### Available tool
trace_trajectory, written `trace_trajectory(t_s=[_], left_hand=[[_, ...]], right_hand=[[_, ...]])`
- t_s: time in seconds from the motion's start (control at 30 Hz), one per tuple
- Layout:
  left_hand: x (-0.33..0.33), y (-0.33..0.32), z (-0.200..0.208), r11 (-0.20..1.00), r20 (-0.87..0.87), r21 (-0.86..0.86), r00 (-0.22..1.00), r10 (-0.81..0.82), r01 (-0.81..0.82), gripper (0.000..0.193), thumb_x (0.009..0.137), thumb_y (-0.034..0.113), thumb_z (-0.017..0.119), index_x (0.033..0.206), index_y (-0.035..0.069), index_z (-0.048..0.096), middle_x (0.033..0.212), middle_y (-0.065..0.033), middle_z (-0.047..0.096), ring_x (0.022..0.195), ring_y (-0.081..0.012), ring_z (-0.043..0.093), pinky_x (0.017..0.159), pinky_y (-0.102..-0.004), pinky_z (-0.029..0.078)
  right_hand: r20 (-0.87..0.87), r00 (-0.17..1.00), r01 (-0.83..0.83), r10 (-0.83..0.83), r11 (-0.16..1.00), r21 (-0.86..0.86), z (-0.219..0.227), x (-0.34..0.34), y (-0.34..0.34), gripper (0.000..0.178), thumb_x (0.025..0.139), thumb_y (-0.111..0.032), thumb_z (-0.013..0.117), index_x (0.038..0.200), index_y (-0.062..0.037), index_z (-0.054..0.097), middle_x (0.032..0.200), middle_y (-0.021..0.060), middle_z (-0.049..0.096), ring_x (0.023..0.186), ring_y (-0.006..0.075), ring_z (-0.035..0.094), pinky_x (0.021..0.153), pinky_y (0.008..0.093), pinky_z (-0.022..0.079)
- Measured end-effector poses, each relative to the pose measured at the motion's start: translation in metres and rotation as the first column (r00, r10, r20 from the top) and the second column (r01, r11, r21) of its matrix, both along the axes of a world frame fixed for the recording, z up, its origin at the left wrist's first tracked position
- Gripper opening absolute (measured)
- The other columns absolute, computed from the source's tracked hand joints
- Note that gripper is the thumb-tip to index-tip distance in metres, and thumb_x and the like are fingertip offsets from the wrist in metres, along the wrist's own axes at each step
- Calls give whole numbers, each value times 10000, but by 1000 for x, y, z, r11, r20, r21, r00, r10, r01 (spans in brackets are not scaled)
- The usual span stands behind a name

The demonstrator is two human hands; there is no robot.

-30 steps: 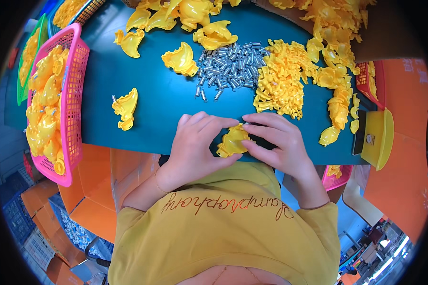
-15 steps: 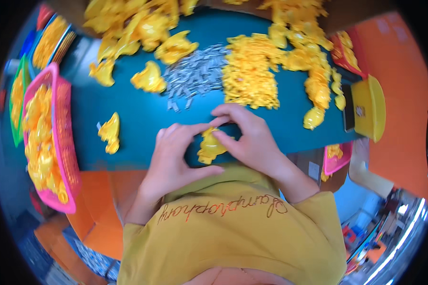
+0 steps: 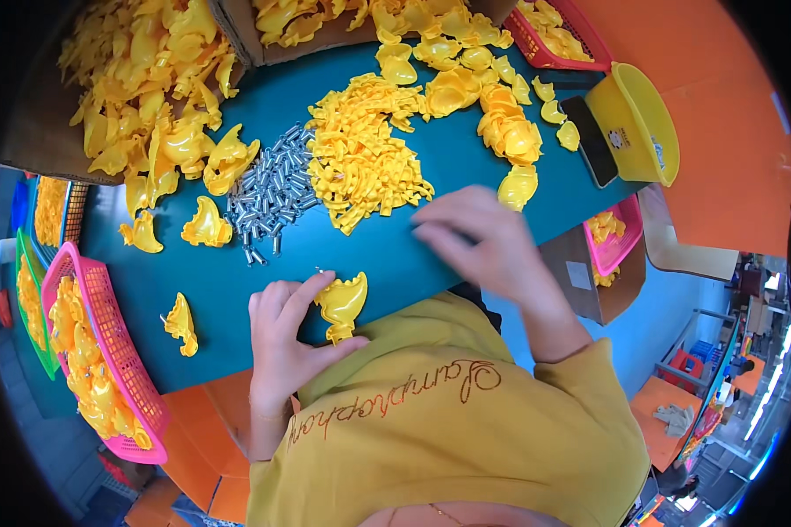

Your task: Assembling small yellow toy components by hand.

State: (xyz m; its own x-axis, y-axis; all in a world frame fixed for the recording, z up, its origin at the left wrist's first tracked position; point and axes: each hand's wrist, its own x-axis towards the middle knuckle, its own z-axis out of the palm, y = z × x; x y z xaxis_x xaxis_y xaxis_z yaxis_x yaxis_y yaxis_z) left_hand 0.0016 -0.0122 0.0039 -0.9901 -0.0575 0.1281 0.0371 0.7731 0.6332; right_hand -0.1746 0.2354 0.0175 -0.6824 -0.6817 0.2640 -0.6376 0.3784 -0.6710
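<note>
Close to my body, my left hand [image 3: 286,338] grips a glossy yellow moulded plastic part [image 3: 343,303], with fingers at its upper end and the thumb at its lower end. A tiny metallic bit shows by the fingertips at its top. My right hand [image 3: 483,241] is in the air just right of a heap of small yellow plastic pieces [image 3: 360,158]. Motion smears its curled fingers, so whether they hold anything cannot be made out. Small silvery metal cylinders [image 3: 277,180] lie heaped left of the yellow pieces. Another yellow part [image 3: 181,325] rests alone at left.
A pink basket [image 3: 154,404] full of yellow parts stands at the table's left edge. Cardboard boxes [image 3: 35,132] spill yellow shells at the back. At right are curved yellow shells [image 3: 510,136], a dark flat phone-like object [image 3: 589,140], a yellow bin [image 3: 628,123] and a red basket [image 3: 536,53].
My right hand has left the yellow part and moved right, toward the small-piece heap. My left hand keeps the part. The whole view has turned and shifted.
</note>
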Motion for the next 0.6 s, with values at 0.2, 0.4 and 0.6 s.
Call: trace_trajectory(t_s=[0.2, 0.4, 0.6], left_hand=[[-6, 9, -6, 996, -116, -5, 989, 92, -93, 886, 564, 401, 1020, 1330, 120, 676, 1082, -20, 665, 910, -221, 551, 835, -356, 412], [-1, 23, -5, 972, -18, -17, 972, 233, -233, 886, 626, 451, 993, 1361, 100, 644, 1227, -32, 714, 1002, -226, 623, 901, -365, 416], [-3, 21, -4, 965, -6, 7, 965, 261, -261, 914, 650, 471, 977, 1412, 106, 627, 1210, -27, 719, 952, -208, 615, 861, -352, 399]], right_hand=[[-156, 849, 529, -505, 807, 262, 10, -13, 66, 365, 888, -283, 836, 1106, -4, 744, 983, 114, 713, 818, 253, 663, 706, 360, 530], [-247, 870, 482, -427, 842, 242, 0, -9, 55, 401, 862, -240, 863, 1158, -13, 716, 962, 98, 694, 778, 214, 627, 691, 336, 514], [386, 835, 446, -392, 893, -57, 4, 5, 40, 370, 836, 15, 846, 1177, 16, 701, 1000, 51, 738, 857, 98, 662, 745, 225, 524]])
